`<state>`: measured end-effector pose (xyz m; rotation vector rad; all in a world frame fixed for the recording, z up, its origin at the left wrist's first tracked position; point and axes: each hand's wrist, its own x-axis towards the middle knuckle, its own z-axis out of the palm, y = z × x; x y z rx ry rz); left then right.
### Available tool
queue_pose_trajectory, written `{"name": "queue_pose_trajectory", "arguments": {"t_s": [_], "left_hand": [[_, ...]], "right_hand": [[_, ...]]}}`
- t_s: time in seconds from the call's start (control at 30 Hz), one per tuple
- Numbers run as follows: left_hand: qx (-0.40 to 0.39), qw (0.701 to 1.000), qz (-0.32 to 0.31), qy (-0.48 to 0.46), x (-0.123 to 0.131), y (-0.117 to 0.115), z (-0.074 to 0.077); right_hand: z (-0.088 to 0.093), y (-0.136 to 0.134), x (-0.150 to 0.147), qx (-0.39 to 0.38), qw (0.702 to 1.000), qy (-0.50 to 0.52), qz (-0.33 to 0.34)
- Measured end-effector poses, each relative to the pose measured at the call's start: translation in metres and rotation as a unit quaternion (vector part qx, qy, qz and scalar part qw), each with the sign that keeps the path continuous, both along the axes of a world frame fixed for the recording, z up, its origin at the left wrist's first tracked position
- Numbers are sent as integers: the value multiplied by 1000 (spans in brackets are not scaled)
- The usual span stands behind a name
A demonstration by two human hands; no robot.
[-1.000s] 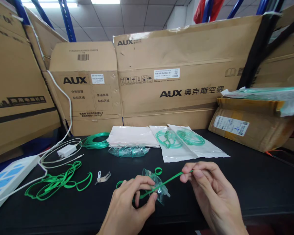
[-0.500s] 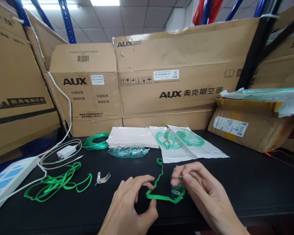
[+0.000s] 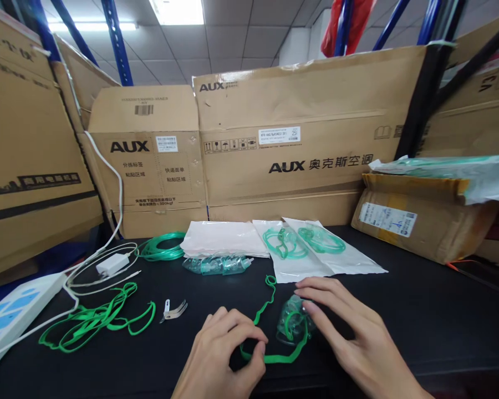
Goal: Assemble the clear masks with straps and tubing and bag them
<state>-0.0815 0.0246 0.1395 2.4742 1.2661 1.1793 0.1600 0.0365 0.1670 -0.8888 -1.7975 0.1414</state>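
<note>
A clear greenish oxygen mask (image 3: pixel 289 327) lies on the black table, with a green elastic strap (image 3: pixel 285 359) running from it in a curve toward the left. My left hand (image 3: pixel 233 352) pinches the strap between thumb and index finger; the fingertips partly cover it. Beyond that hand, the strap's other end trails away to a small curl. My right hand (image 3: pixel 349 327) is spread with nothing gripped, its fingertips right beside the mask, perhaps touching it. More green straps (image 3: pixel 93 318) lie tangled to the left, near a small metal piece (image 3: pixel 174 310).
Behind the mask are clear mask parts (image 3: pixel 218 265), coiled green tubing (image 3: pixel 162 246), a white stack (image 3: pixel 224 237) and bagged tubing sets (image 3: pixel 318 241). A power strip (image 3: pixel 23 310) and white cables are at left. A cardboard box (image 3: pixel 432 221) sits at right; large cartons wall the back.
My right hand has let go of the strap and spread its fingers. The mask and strap now rest lower on the table. My left finger and thumb have closed on the strap.
</note>
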Motion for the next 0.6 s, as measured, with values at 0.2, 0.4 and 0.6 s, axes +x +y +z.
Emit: {"name": "queue_pose_trajectory", "arguments": {"t_s": [0.2,0.4,0.6], "left_hand": [[-6,998,11,62,-5,10,32],[26,979,-76,187,9,58,79],[-6,962,-133,240,36,117,85]], "right_hand": [[-6,3,1,-109,992,-64,-26],[-4,1,0,-153,987,-40,2],[-6,-1,0,-168,985,-33,-1]]}}
